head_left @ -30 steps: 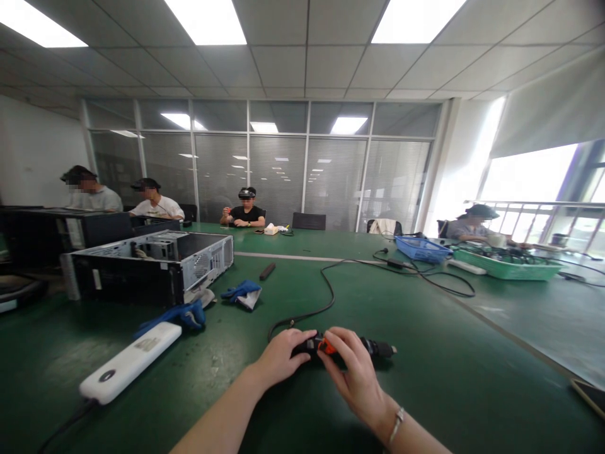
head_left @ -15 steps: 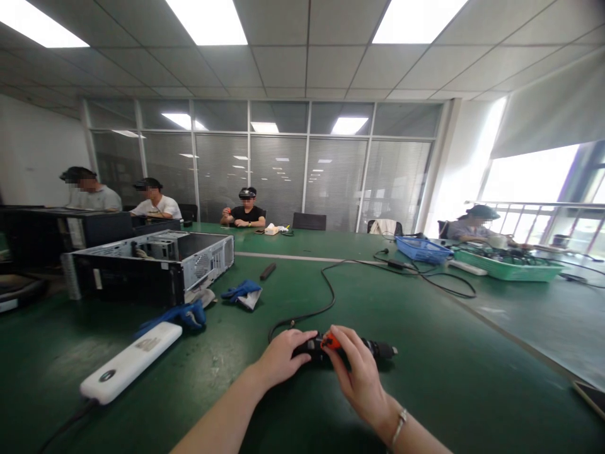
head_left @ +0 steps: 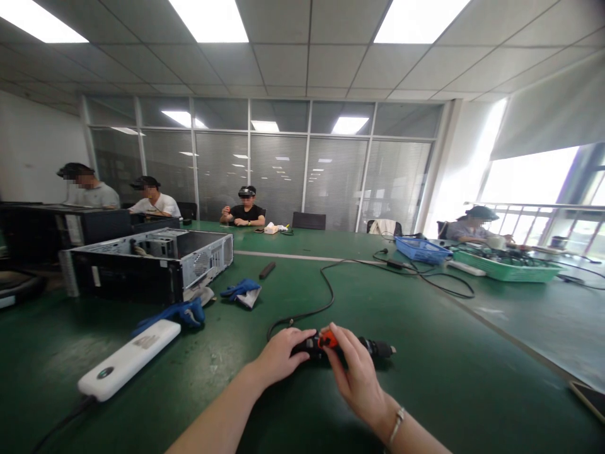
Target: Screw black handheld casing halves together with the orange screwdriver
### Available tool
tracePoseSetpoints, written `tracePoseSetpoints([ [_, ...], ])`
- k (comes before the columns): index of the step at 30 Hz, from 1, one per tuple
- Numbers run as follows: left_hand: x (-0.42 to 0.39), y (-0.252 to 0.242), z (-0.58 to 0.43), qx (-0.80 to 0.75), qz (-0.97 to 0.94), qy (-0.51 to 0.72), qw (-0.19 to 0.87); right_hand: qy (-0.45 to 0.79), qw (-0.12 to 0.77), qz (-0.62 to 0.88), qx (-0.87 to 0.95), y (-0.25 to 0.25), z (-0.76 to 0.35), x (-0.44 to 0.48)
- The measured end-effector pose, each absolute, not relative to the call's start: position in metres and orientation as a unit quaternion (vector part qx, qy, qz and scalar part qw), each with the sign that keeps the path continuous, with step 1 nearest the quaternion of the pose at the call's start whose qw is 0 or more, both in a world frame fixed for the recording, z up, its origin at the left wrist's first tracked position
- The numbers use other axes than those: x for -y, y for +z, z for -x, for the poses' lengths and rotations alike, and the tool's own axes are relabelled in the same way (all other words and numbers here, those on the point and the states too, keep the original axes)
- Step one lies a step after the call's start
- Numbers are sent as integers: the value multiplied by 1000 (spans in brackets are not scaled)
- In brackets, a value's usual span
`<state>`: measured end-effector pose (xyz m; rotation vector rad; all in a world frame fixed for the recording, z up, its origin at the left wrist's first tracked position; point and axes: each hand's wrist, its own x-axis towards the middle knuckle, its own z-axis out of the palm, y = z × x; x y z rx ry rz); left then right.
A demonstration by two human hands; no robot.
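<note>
A black electric screwdriver (head_left: 378, 348) lies sideways on the green table, its silver tip pointing right. My left hand (head_left: 282, 354) is closed around its left end, thumb in front and fingers behind. My right hand (head_left: 355, 364) pinches a small orange-red piece (head_left: 327, 339) at the middle of the tool. Whether that piece is loose or belongs to the screwdriver I cannot tell, as my fingers cover part of it. A black cord (head_left: 332, 296) runs from near the tool's left end, back across the table.
Left of me lie a white power strip (head_left: 130, 359), blue gloves (head_left: 241, 292) and an open computer case (head_left: 127, 274). A dark bar (head_left: 267, 270) sits beyond. Blue (head_left: 422, 250) and green baskets (head_left: 508, 266) stand at back right. Several people sit around the table.
Both hands keep their hold on the tool and the orange-red piece. Only a slight shift of the whole view shows.
</note>
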<state>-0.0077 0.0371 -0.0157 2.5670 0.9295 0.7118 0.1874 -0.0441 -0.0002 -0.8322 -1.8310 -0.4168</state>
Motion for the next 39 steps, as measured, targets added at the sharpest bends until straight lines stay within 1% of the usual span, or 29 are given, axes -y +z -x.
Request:
tracePoseSetpoints([
  [4,-38,-16,8,-322,-898,254,160,-169,507,340,774,1,-187,46],
  [10,-38,-16,7,-324,-897,253,161,-159,534,337,759,1,-188,42],
  [16,-38,-16,7,-331,-897,246,160,-141,520,337,772,2,-186,44],
  [21,-38,-16,7,-326,-897,250,163,-147,534,339,760,3,-186,43],
  [27,-37,-16,8,-331,-896,245,164,-145,527,339,766,3,-186,44],
  [30,-37,-15,7,-334,-896,242,165,-155,538,338,757,3,-187,43],
  [33,-36,-14,7,-335,-896,242,165,-134,549,338,752,0,-188,40],
  [36,-36,-13,7,-334,-896,241,167,-110,541,343,760,-1,-188,41],
  [39,-36,-13,7,-330,-897,243,167,-121,530,338,768,0,-188,42],
])
